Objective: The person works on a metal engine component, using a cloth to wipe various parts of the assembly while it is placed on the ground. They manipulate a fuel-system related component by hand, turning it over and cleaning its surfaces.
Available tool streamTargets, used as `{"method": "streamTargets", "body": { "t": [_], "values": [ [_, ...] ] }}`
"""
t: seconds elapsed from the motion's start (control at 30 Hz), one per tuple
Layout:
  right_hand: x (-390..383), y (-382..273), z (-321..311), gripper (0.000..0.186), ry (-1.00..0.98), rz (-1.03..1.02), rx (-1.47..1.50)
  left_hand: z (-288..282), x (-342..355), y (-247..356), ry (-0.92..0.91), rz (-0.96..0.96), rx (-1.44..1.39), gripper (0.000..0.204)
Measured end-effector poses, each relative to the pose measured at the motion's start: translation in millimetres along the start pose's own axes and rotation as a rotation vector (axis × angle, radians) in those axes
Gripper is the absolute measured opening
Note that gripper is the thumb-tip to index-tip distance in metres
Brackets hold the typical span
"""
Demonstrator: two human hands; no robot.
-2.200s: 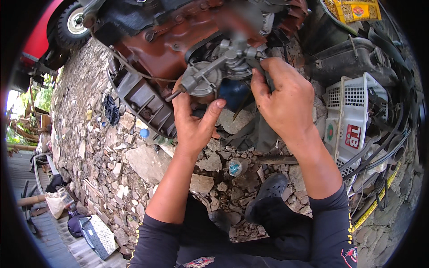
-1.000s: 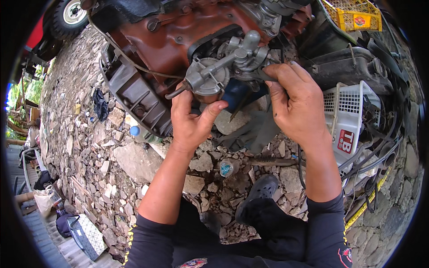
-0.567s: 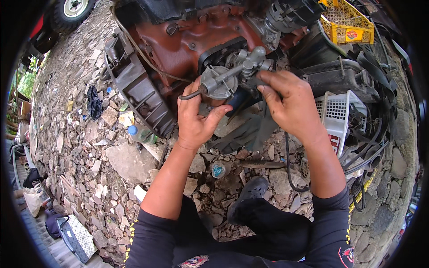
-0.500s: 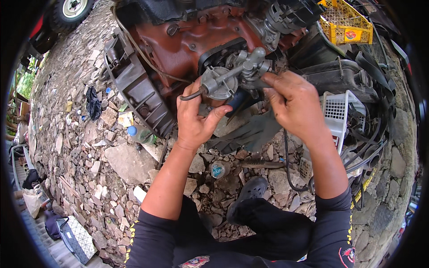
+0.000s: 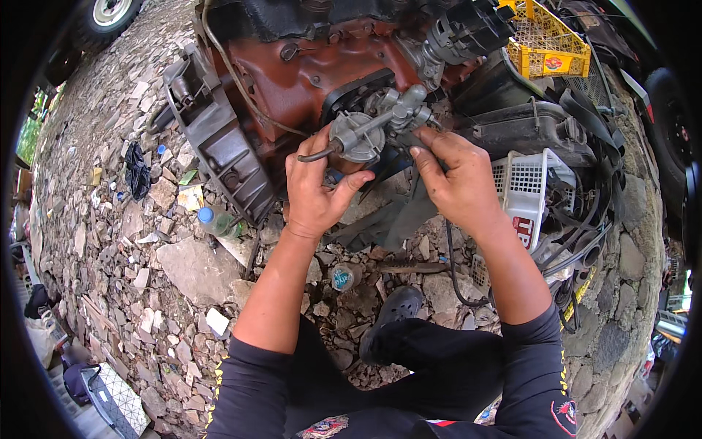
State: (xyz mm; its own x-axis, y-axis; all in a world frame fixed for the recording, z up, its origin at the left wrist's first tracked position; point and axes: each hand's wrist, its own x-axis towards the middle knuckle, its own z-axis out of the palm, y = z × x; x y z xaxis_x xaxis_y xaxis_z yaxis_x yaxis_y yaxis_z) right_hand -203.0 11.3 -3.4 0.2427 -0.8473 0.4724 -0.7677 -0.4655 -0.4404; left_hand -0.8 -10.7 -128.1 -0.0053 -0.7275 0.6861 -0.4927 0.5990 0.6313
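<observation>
A grey metal fuel pump, with a round body and a short black hose stub, sits against an opening in the side of a red-brown engine block. My left hand cups the pump from the left and below, its thumb held out beneath the round body. At the pump's right side, my right hand has its thumb and fingers closed around the lower right part. Whatever small piece those fingertips may also hold is hidden. The pump's mounting face is out of sight behind its body.
Left of the block stands a ribbed metal housing. A distributor juts out at upper right. Crates, one yellow and one white, lie to the right among hoses. A plastic bottle and a cup rest on rubble.
My right hand has shifted slightly left, closer in against the pump. My left hand keeps its hold on the pump. The whole view has moved a little.
</observation>
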Motion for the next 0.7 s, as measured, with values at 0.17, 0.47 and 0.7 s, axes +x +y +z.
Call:
{"method": "streamTargets", "body": {
  "t": [0.17, 0.47, 0.7],
  "values": [
    [3.1, -16.1, 5.6, 0.018, 0.08, 0.033, 0.025, 5.1, 0.1, -3.5, 0.062, 0.065, 0.04, 0.089],
    [14.3, -20.4, 10.2, 0.015, 0.072, -0.106, -0.196, 11.3, -0.3, -2.7, 0.124, 0.068, 0.011, 0.087],
    [15.7, -27.4, 7.1, 0.013, 0.028, -0.086, -0.293, 8.2, 1.9, 2.2, 0.106, 0.038, -0.015, 0.084]
  ]
}}
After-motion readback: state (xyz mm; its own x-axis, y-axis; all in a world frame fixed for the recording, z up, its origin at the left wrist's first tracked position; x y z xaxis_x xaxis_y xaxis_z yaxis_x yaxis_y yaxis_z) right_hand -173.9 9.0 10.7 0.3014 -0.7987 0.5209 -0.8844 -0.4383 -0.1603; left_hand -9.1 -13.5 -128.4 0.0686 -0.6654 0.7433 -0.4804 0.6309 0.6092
